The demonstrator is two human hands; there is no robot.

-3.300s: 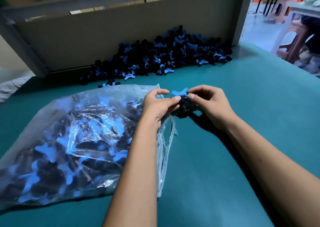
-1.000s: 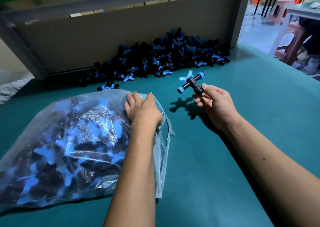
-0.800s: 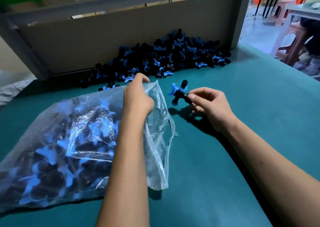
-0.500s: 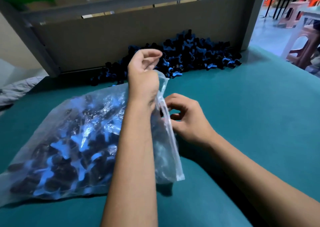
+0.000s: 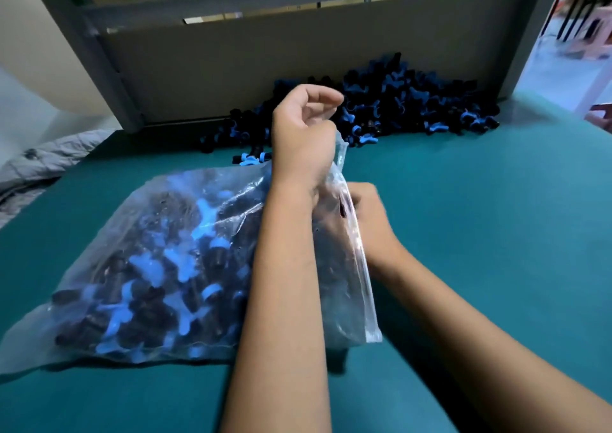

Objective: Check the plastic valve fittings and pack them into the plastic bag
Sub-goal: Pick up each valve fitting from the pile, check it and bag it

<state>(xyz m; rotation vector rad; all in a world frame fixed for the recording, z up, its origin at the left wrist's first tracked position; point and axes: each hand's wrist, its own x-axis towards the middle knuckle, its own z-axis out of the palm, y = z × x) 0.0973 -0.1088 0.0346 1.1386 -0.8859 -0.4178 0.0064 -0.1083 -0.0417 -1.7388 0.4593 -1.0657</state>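
A clear plastic bag (image 5: pixel 165 250), well filled with black and blue valve fittings, lies on the teal table (image 5: pixel 480 234). My left hand (image 5: pixel 303 138) grips the upper edge of the bag's mouth and holds it lifted. My right hand (image 5: pixel 371 224) reaches into the open mouth from the right. Its fingers are hidden behind the plastic, so whether they hold a fitting does not show. A dark shape shows through the plastic near them. A heap of loose valve fittings (image 5: pixel 414 101) lies at the back of the table.
A grey-brown back panel (image 5: pixel 231 68) in a metal frame closes off the table's far side behind the heap. One stray fitting (image 5: pixel 251 160) lies just beyond the bag. Grey cloth (image 5: pixel 36 164) sits at the left edge. Stools (image 5: pixel 589 42) stand past the right side.
My left hand took the bag's mouth and raised it. My right hand carried the fitting from the open air to the mouth and has now gone inside.
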